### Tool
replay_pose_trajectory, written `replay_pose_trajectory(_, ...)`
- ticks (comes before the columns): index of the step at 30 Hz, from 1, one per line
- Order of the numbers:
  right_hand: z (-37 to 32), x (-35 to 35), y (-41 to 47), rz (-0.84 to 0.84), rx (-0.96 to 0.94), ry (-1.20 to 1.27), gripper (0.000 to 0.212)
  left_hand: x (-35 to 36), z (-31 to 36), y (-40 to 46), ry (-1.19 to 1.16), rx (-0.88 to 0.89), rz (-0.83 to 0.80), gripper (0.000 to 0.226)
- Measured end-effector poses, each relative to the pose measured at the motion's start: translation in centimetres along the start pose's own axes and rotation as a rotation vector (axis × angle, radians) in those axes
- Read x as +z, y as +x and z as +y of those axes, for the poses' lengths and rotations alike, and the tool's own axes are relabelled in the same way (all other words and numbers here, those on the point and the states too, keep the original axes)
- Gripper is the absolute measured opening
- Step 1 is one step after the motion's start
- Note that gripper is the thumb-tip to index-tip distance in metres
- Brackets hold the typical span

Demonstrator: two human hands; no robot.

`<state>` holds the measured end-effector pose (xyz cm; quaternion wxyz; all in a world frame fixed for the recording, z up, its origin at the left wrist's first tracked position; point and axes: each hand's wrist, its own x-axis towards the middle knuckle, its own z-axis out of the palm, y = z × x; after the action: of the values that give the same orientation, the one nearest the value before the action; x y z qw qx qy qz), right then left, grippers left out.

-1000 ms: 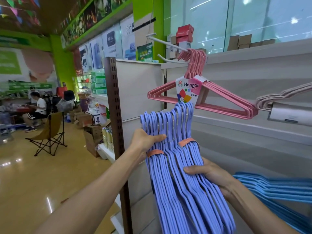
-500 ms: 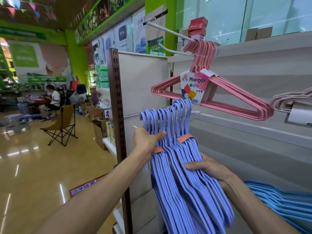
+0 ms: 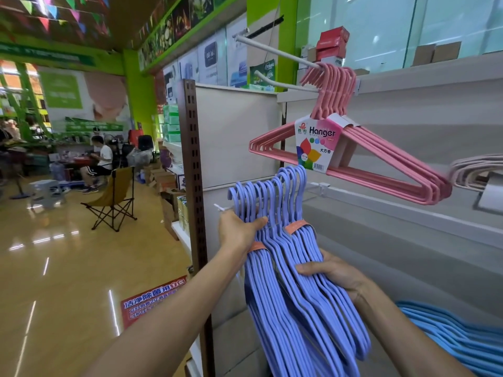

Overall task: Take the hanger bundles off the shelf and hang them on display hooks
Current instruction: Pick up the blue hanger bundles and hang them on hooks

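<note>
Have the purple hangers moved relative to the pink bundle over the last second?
Cannot tell. The purple hangers sit just below the pink bundle's label in every frame; the head camera shifted, so no clear move shows.

The shop floor (image 3: 54, 268) is glossy and yellow-brown, with bright streaks of lamp reflection. At nine o'clock a folding camp chair (image 3: 114, 197) stands. Green walls (image 3: 136, 85) rise at eleven o'clock, coloured pennants (image 3: 54, 12) hang above, and glass panels (image 3: 381, 28) fill one o'clock.
</note>
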<state>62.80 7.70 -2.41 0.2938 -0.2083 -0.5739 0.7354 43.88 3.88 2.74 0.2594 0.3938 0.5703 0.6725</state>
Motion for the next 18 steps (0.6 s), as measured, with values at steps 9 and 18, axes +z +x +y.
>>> replay_pose_trajectory(9,2.4,-1.5,1.1,-0.017,0.057,0.032,0.085,-0.1,-1.7,-0.5,0.207,0.184,-0.017,0.035)
replay_pose_trajectory(18,2.7,-2.0,0.6,-0.018,0.099,0.010,0.070,-0.3,-2.7,-1.2,0.225,0.323,-0.074,0.044)
